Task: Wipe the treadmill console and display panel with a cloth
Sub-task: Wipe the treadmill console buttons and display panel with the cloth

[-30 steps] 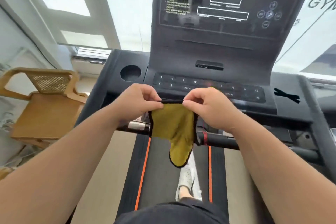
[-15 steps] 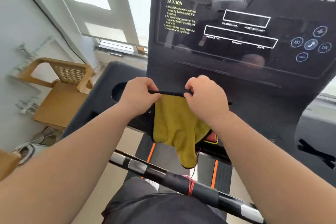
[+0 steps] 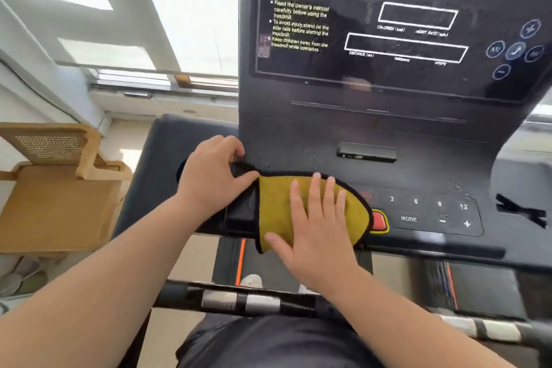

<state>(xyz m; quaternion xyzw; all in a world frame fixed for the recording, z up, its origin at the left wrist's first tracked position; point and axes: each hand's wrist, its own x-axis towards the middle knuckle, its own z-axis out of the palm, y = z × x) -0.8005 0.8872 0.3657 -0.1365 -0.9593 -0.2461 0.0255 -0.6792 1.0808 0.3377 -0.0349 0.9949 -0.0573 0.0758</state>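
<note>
- The right hand (image 3: 316, 227) lies flat on the yellow cloth (image 3: 277, 206), fingers spread; no pinching grip, probably so the palm's weight drives the wipe.
- The left hand (image 3: 209, 179) has its grip pressed together on the cloth's black-edged corner, apparently anchoring it against bunching.
- The cloth covers the left part of the button console (image 3: 430, 212), hiding part of the red stop button (image 3: 379, 221).
- Beyond, the upright display panel (image 3: 388, 27) looks unwiped, speckled with dust.
</note>
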